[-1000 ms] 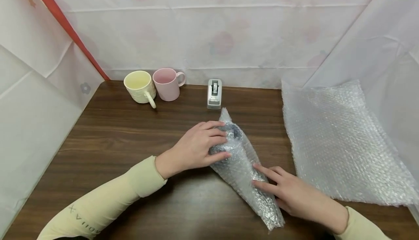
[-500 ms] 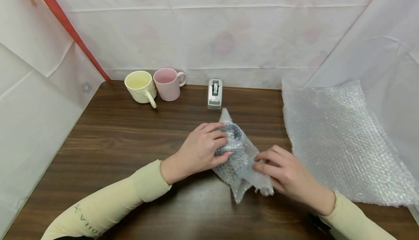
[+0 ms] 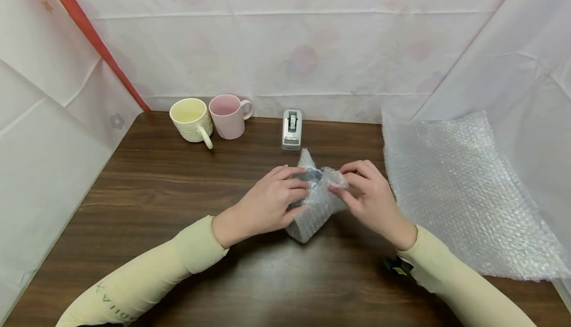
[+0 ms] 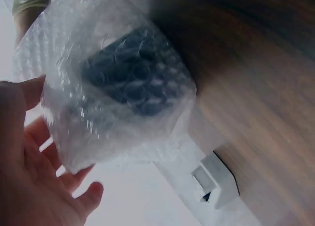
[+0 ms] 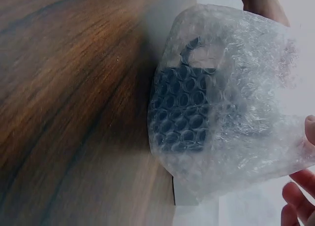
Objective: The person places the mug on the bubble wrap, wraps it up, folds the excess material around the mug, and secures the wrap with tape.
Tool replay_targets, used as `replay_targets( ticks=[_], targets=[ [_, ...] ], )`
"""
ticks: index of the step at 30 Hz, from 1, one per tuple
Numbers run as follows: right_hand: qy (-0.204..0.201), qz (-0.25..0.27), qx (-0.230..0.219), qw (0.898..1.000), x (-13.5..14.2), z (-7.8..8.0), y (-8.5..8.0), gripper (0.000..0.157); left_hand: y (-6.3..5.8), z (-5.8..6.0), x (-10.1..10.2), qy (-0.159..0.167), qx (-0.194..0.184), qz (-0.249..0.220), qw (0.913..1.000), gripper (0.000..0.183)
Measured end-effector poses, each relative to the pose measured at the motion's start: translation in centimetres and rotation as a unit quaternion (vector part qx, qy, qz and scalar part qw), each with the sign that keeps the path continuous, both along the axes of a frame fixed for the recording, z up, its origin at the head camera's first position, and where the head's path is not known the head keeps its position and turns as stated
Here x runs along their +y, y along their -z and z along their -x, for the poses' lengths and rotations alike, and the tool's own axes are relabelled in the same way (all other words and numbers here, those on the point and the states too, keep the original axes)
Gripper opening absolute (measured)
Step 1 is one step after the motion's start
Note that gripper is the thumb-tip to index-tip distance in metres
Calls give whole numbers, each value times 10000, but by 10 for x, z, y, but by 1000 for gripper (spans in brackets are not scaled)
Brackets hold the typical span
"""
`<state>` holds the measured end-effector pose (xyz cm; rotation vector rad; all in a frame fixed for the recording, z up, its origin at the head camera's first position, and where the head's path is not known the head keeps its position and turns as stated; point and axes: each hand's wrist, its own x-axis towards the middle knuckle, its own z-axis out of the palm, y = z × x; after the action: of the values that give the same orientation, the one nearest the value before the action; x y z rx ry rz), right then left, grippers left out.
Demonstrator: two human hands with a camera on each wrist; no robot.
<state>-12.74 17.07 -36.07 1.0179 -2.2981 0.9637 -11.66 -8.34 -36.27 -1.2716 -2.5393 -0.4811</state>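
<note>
A dark mug (image 5: 179, 113) shows through the bubble wrap (image 3: 312, 215) around it, at the middle of the table; its handle can be made out in the right wrist view. My left hand (image 3: 267, 199) holds the bundle's left side, fingers over the upper edge and thumb nearer me. With thumb and fingers, my right hand (image 3: 372, 198) pinches a folded-up flap of the wrap at the bundle's upper right. In the left wrist view the mug (image 4: 133, 73) is a dark shape behind the bubbles, and the left fingertips lie along the edge of the wrap.
A white tape dispenser (image 3: 292, 131) stands just behind the bundle. Further left at the back are a pale yellow mug (image 3: 192, 121) and a pink mug (image 3: 228, 119), side by side. A flat bubble wrap sheet (image 3: 459, 198) covers the table's right side.
My right hand has lifted the wrap's near end and carried it up and away from me, folding it over the mug. The left hand has stayed almost in place on the bundle.
</note>
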Motion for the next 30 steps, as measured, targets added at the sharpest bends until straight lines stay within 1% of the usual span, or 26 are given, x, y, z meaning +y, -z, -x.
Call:
replay_targets(
  ticks=[2, 4, 6, 7, 9, 11, 14, 15, 17, 19, 20, 22, 24, 25, 27, 30],
  targets=[
    [125, 74, -73, 9999, -1, 2, 2, 17, -2, 0, -3, 33, -399, -12, 9992, 34],
    [198, 125, -67, 9997, -2, 3, 4, 14, -2, 0, -6, 92, -696, -100, 9975, 50],
    [244, 150, -62, 9996, -3, 4, 5, 15, -3, 0, -7, 135, -863, -161, 9961, 65],
    [254, 178, -63, 9995, -3, 5, 5, 15, -3, 0, -6, 140, -881, -164, 9959, 69],
    [267, 240, -59, 9993, -4, 6, 6, 15, -2, 0, -5, 209, -874, -178, 9958, 66],
    [264, 303, -88, 9992, -5, 7, 6, 15, -1, 1, -4, 203, -935, -232, 9951, 55],
    [287, 428, -233, 9984, -6, 9, 5, 14, 1, 3, -4, 147, -1171, -641, 9909, 39],
    [296, 466, -308, 9980, -6, 9, 5, 14, 2, 4, -4, 143, -1294, -868, 9877, 43],
    [337, 489, -456, 9972, -9, 10, 5, 13, 3, 6, -6, 194, -1501, -1386, 9787, 59],
    [395, 467, -661, 9959, -12, 10, 5, 15, 5, 7, -7, 285, -1514, -1755, 9724, 75],
    [441, 425, -818, 9948, -13, 11, 5, 17, 6, 9, -7, 313, -1488, -1882, 9703, 78],
    [583, 299, -1256, 9899, -15, 12, 3, 27, 7, 10, -7, 346, -1373, -2021, 9691, 83],
    [724, 195, -1905, 9788, -17, 14, 1, 41, 8, 10, -8, 279, -1284, -1996, 9710, 86],
    [783, 136, -2315, 9696, -17, 16, 0, 48, 9, 10, -8, 262, -1304, -1981, 9711, 85],
    [870, 30, -3131, 9457, -19, 20, -3, 58, 8, 10, -8, 284, -1356, -1939, 9712, 83],
    [795, -61, -4194, 9043, -21, 29, -5, 71, 6, 10, -8, 393, -1349, -1742, 9746, 72]
  ],
)
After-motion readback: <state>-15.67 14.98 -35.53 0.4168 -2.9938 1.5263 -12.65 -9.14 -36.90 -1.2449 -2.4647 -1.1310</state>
